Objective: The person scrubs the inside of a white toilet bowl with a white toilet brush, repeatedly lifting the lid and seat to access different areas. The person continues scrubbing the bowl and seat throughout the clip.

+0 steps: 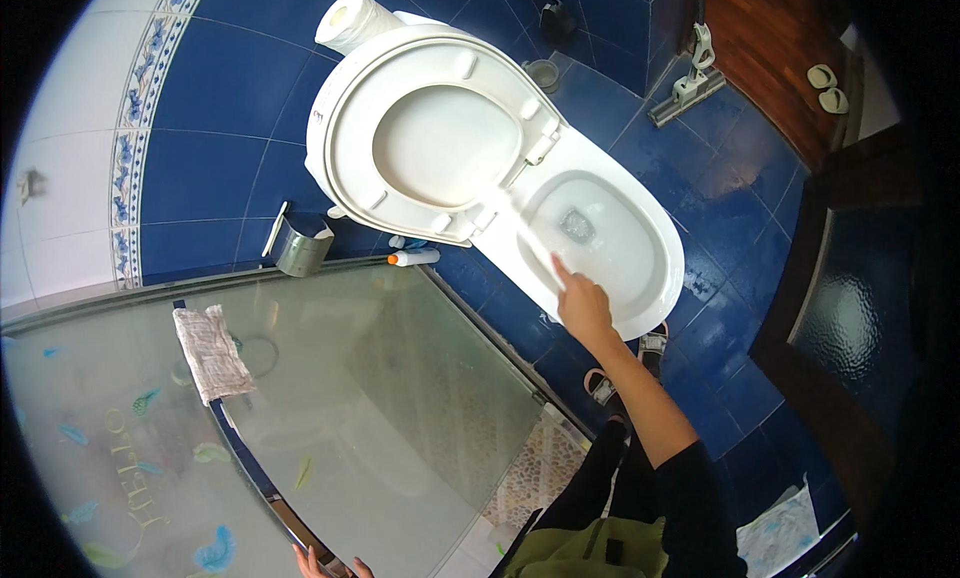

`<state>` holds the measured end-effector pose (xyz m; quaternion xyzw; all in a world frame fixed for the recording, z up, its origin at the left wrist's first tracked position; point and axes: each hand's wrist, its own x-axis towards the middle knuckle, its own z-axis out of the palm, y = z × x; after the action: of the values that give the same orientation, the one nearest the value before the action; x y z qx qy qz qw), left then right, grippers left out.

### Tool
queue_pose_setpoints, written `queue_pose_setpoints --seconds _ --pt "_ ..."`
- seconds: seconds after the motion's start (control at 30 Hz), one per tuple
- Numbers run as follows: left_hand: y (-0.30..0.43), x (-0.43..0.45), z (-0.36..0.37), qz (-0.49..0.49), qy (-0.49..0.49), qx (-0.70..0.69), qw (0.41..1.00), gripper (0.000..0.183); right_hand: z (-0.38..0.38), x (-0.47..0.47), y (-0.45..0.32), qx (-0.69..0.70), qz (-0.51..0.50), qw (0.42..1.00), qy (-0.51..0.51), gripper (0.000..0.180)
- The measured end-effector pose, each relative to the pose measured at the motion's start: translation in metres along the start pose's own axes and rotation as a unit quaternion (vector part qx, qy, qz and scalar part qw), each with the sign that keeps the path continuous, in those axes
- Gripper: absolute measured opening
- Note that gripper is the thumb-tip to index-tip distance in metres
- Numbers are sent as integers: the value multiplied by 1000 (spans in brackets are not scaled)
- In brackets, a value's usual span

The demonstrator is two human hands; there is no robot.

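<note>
My right hand point(585, 304) is closed around the thin white handle of a brush point(534, 236), index finger laid along it. The brush's far end is blurred white against the hinge area of a white toilet point(667, 240), whose seat point(352, 127) and lid are raised. Water lies in the bowl. At the bottom edge, my left hand point(330, 567) has its fingers on both sides of a metal bar point(251, 462) on the glass shower panel; most of that hand is cut off. A greyish cloth point(214, 353) hangs over the bar.
A paper roll point(352, 21) rests on the tank. Beside the wall are a metal bin point(304, 244) and a white bottle with an orange cap point(414, 257). A mop point(688, 90) stands on wet blue tiles; slippers point(829, 88) lie beyond. A cloth point(780, 533) is at lower right.
</note>
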<state>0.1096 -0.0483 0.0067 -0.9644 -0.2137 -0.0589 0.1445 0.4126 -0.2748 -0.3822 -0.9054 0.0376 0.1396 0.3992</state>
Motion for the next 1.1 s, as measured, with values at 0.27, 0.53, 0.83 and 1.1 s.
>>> queue_pose_setpoints --seconds 0.27,0.53,0.83,1.1 --pt "0 3 -1 10 -8 -16 1000 70 -5 3 0 54 23 998 -20 66" --pt "-9 -3 2 -40 -34 -27 998 71 3 -6 11 74 11 997 -18 69" --pt "-8 2 -1 74 -10 38 996 73 4 -2 15 73 24 997 -13 67" --pt "-7 -2 0 10 -28 -24 999 74 -3 -5 17 83 47 995 -19 66"
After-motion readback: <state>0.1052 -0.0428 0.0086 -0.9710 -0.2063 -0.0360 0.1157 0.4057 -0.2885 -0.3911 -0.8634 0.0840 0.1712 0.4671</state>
